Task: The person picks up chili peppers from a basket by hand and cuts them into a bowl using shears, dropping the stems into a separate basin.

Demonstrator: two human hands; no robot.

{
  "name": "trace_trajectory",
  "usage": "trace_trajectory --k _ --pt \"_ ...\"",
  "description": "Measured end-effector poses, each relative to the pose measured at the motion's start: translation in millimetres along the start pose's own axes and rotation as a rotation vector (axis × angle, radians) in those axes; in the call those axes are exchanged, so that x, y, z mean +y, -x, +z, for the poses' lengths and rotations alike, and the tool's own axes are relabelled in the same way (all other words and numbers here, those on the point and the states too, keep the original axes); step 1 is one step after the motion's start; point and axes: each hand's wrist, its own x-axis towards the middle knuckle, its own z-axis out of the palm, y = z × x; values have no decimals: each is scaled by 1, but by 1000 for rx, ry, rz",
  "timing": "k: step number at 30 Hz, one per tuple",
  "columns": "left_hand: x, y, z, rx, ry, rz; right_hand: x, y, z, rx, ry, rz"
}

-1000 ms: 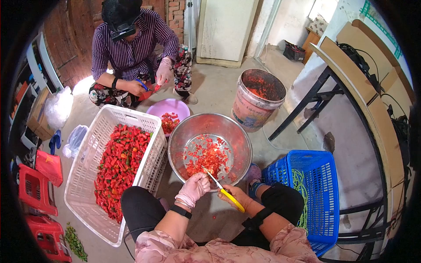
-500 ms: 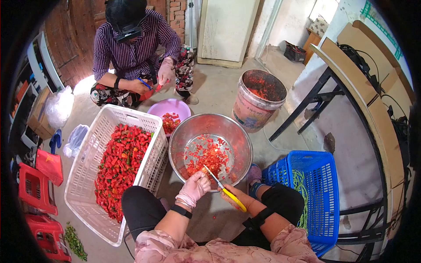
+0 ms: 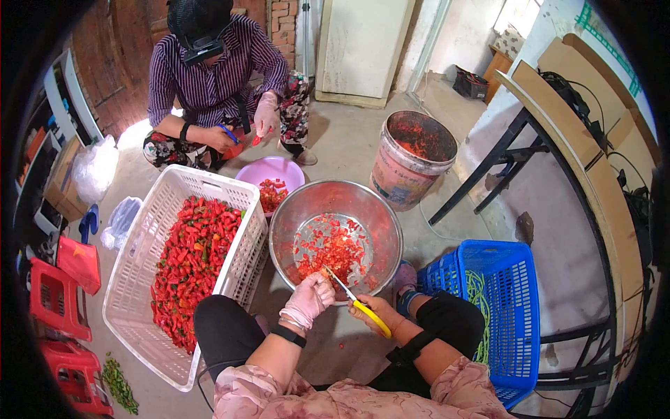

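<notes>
My left hand point(image 3: 309, 302), in a thin clear glove, is closed in a pinch over the near rim of a steel bowl point(image 3: 385, 209). Whatever its fingers hold is too hidden to name. In my right hand point(image 3: 373, 314) are scissors point(image 3: 377, 318) with yellow handles, their blades pointing up and left beside my left fingertips. How far the blades are parted is hard to see. Chopped red chili peppers point(image 3: 335, 244) lie spread over the bottom of the bowl, below both hands.
A white crate point(image 3: 129, 307) of whole red chilies point(image 3: 199, 258) stands left. Behind the bowl are a pink basin point(image 3: 262, 170) and a bucket point(image 3: 401, 171). A blue crate point(image 3: 513, 314) is at right. Opposite squats a person point(image 3: 209, 84) holding a blue-handled tool point(image 3: 229, 133).
Both my hands and the scissors stay almost in place, with the blades shifted very slightly. Across from me, the other person's gloved hand has moved a little.
</notes>
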Motion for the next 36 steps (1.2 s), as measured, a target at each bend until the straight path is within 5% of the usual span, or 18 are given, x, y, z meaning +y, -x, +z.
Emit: trace_trajectory --k 3,6,12,14,15,16,19,20,22,23,27,28,30,32,34,36 --pt "0 2 4 52 -9 35 7 -2 0 23 29 17" --pt "0 3 3 29 -33 34 27 -7 4 94 -60 -198" --pt "-4 2 2 43 -136 -19 21 -7 1 32 -43 -75" --pt "-2 7 13 136 -184 52 44 -15 2 197 -67 -101" --pt "0 10 17 225 -240 121 -8 -3 -3 239 -46 149" --pt "1 12 15 233 -245 122 -6 -5 -4 236 -54 148" --pt "0 17 15 762 -1343 403 1 -15 -3 424 -282 -177" --pt "1 20 15 771 -1346 401 2 -13 -3 420 -290 -175" --pt "3 26 18 845 -2106 149 -12 -9 -6 377 -348 -108" --pt "2 22 8 878 -2167 28 -10 -9 -8 358 -312 -50" --pt "0 37 38 815 -2177 146 -17 -4 -9 361 -301 73" --pt "2 42 46 840 -2170 157 -23 -1 -8 389 -252 27" --pt "11 61 83 735 -2049 520 -4 -13 -5 451 -81 -168" --pt "18 87 116 637 -1810 594 3 -20 4 545 -166 -291" --pt "28 118 135 634 -1727 628 0 -21 -7 398 152 -224" --pt "44 156 155 454 -1547 690 16 -27 1 270 55 -130"
